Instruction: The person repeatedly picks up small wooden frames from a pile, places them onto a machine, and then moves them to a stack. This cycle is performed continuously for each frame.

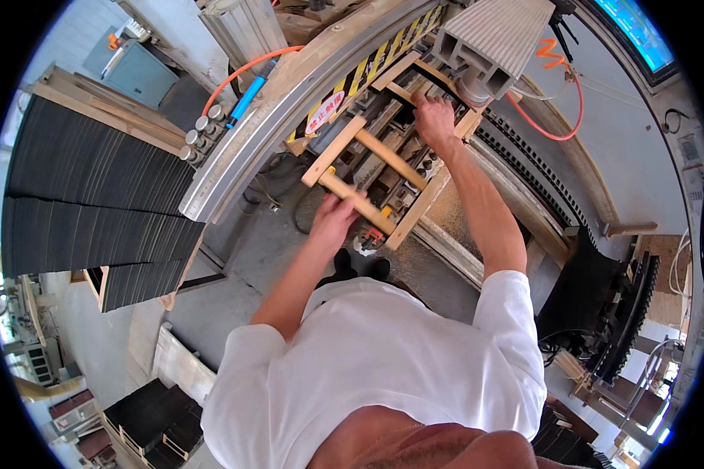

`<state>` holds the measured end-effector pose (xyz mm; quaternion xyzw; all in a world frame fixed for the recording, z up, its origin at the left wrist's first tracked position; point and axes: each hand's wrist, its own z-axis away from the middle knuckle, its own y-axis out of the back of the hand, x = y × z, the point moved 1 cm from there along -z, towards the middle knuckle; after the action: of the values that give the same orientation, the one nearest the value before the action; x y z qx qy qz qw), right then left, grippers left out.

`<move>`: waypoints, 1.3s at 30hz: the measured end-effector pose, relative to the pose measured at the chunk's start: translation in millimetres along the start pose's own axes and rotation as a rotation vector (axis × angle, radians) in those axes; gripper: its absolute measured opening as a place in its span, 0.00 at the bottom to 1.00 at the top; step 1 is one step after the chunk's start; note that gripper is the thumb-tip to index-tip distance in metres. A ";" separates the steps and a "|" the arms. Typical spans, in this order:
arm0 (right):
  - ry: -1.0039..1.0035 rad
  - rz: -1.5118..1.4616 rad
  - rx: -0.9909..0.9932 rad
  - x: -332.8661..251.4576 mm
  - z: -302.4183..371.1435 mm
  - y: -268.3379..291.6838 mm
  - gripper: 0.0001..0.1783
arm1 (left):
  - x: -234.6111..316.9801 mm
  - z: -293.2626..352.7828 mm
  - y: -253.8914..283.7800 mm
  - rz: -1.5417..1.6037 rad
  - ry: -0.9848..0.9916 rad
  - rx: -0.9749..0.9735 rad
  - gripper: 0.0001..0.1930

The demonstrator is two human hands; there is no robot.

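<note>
A light wooden frame [335, 152] with crossbars lies across a machine bed in front of me. My left hand [336, 219] has its fingers closed round the near crossbar [356, 202], a little blurred. Farther off to the right, my right hand [436, 123] is closed at the end of a short wooden bar [400, 92], part of a second wooden frame piece at the far end of the bed; its fingertips are partly hidden. Under the near crossbar sits a small red clamp-like part [373, 234]. Yellow fittings show beside the wood.
A curved metal beam [246, 129] with black-and-yellow striping stands behind the frame. A ribbed grey metal block [493, 39] overhangs the far right. Stacked black slats [94, 187] fill the left. Orange air hoses [579, 109] loop at the right, near a black cable chain [532, 160]. Sawdust covers a panel.
</note>
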<state>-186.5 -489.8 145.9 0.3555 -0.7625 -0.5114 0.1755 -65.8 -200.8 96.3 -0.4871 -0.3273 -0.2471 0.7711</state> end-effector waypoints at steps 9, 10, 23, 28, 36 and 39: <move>0.075 0.427 -0.178 0.9 -42.8 -7.0 0.11 | 22.9 113.8 51.4 -0.058 0.032 0.067 0.15; 0.069 0.452 -0.213 3.1 -51.3 -11.4 0.11 | 25.1 118.6 57.4 -0.072 0.046 0.072 0.15; -0.080 0.490 -0.304 58.4 -116.9 -32.7 0.10 | 36.9 130.2 167.0 0.107 0.167 0.210 0.17; -0.206 0.211 -0.355 59.6 -127.1 -26.7 0.11 | 34.5 124.9 201.3 0.184 0.214 0.224 0.17; -0.210 0.153 -0.415 70.2 -128.0 -26.6 0.12 | 42.6 110.0 230.2 0.115 0.253 0.256 0.15; -0.197 0.129 -0.425 76.0 -126.9 -28.3 0.12 | 40.2 104.7 236.3 0.072 0.248 0.247 0.16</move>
<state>-148.2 -634.1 165.6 0.2095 -0.6723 -0.6802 0.2037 98.6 -12.4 19.5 -0.3659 -0.2396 -0.2353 0.8679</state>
